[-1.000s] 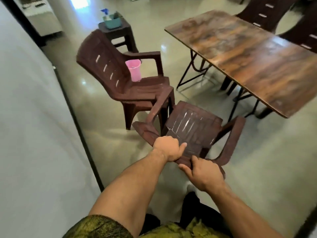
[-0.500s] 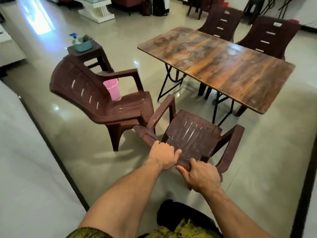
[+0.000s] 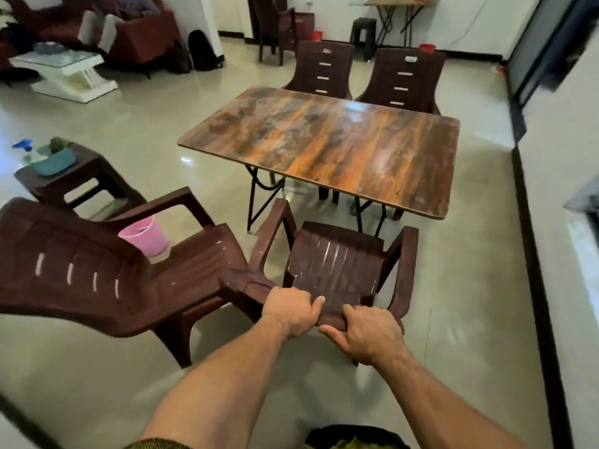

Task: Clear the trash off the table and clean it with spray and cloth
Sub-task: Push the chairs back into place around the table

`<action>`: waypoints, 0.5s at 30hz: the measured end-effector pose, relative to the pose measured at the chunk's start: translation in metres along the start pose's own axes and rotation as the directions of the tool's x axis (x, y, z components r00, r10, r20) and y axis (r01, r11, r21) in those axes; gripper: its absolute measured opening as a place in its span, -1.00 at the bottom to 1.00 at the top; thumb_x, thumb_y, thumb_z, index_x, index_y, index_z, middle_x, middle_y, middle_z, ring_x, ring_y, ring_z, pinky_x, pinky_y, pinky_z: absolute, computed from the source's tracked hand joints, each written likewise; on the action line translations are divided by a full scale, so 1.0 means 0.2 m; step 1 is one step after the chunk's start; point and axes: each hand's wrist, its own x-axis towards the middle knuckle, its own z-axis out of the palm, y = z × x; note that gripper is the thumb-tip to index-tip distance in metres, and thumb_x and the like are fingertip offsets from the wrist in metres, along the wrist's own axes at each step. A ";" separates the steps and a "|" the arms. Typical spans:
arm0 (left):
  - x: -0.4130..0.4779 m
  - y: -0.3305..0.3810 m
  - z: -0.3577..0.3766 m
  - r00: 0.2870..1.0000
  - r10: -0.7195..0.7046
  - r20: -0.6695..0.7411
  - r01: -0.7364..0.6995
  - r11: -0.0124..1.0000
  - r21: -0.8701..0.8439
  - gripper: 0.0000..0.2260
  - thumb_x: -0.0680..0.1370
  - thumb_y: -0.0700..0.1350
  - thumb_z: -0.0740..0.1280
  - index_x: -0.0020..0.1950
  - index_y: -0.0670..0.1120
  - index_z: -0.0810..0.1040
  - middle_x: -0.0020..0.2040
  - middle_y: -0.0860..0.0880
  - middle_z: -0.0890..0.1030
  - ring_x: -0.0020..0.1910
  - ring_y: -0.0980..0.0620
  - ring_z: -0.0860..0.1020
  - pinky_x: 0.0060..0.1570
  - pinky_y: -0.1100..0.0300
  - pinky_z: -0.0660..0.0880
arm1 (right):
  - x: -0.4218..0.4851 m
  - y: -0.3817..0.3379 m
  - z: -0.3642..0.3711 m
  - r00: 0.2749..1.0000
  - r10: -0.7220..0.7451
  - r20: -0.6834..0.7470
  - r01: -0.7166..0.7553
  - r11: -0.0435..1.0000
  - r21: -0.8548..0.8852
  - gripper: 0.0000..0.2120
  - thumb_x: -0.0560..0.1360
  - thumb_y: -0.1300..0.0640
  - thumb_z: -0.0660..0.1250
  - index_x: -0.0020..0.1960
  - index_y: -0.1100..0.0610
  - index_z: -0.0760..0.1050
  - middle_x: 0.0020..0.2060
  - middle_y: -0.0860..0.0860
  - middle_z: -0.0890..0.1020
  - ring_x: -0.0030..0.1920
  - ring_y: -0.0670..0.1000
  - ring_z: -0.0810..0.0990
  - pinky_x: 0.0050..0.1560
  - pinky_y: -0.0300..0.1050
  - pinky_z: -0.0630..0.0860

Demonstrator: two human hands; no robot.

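Both our left hand (image 3: 291,311) and right hand (image 3: 366,335) clench the chair back (image 3: 334,273) — push crooked and we risk its armrest clipping the neighbouring chair (image 3: 129,273) or table (image 3: 324,140)

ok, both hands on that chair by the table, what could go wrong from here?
Left hand and right hand grip the chair by its backrest. Its left-side armrest sits right beside the neighbouring chair, so a push could snag it. Straight ahead, its armrests might knock the table edge or metal legs. The glossy floor could let it skid.
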 end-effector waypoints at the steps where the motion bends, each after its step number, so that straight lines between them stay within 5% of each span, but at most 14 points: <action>1: 0.02 -0.02 0.00 1.000 0.014 -0.004 -0.014 1.000 0.004 -0.44 0.66 0.25 -0.05 0.02 -0.06 0.64 -0.01 -0.10 0.69 0.03 -0.14 0.64 0.08 -0.04 0.43 | 0.01 -0.01 0.00 1.000 0.013 0.009 -0.013 1.000 0.006 -0.23 0.43 -0.58 -0.18 0.07 -0.01 0.48 -0.04 0.01 0.67 -0.07 0.10 0.65 -0.08 0.03 0.56; 7: 0.09 -0.11 0.00 0.994 0.101 -0.033 -0.102 0.995 -0.022 -0.44 0.62 0.29 -0.04 -0.05 -0.06 0.62 -0.04 -0.09 0.69 -0.01 -0.15 0.64 0.01 -0.03 0.51 | 0.06 -0.04 -0.02 0.997 0.072 0.017 -0.072 0.997 0.015 -0.21 0.43 -0.57 -0.16 0.16 -0.01 0.50 0.00 -0.02 0.67 -0.03 0.09 0.65 -0.07 0.00 0.54; 15: 0.09 -0.18 0.00 0.983 0.169 -0.067 -0.172 0.984 -0.042 -0.44 0.59 0.28 -0.05 -0.04 -0.06 0.62 -0.06 -0.09 0.67 -0.04 -0.16 0.64 -0.02 -0.03 0.52 | 0.07 -0.12 -0.05 0.992 0.126 0.017 -0.127 0.991 0.032 -0.30 0.43 -0.57 -0.09 -0.05 -0.03 0.52 -0.11 -0.04 0.67 -0.12 0.04 0.63 -0.11 -0.01 0.53</action>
